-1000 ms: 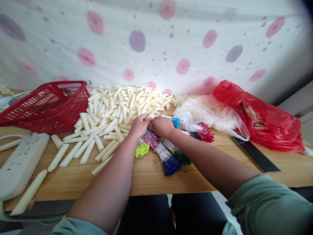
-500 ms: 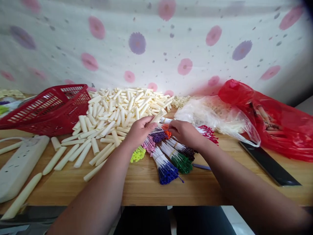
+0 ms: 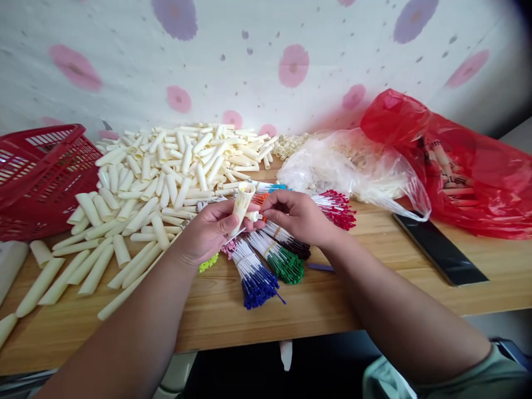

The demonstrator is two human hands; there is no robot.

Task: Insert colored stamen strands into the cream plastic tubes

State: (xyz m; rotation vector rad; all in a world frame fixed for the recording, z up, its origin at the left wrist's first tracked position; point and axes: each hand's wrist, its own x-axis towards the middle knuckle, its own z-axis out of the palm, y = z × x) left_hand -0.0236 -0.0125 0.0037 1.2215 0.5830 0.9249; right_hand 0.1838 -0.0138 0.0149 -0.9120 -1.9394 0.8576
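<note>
My left hand (image 3: 211, 230) is closed around a short cream-coloured hollow tube (image 3: 241, 206), its open end up and tilted slightly right. A small white nozzle-like piece (image 3: 253, 216) sticks out by the left fingertips, towards my right hand. My right hand (image 3: 293, 216) is pinched close to that piece; what lies between its fingertips is too small to make out. Below the hands lie banded bundles of white stems with coloured tips: blue (image 3: 260, 288), green (image 3: 288, 266) and dark maroon (image 3: 300, 247). A crimson-tipped bundle (image 3: 338, 209) lies to the right; pink and yellow tips are partly hidden.
A large heap of cream tubes (image 3: 166, 166) covers the left and back of the wooden table (image 3: 328, 305). A red basket (image 3: 45, 194) stands far left. To the right are a clear plastic bag (image 3: 336, 166), a red bag (image 3: 490, 183) and a black phone-like slab (image 3: 440, 249).
The view has shifted right and closer. The tube in my left hand has turned from slanting to nearly upright, and my right hand has come up to the small white piece beside it.
</note>
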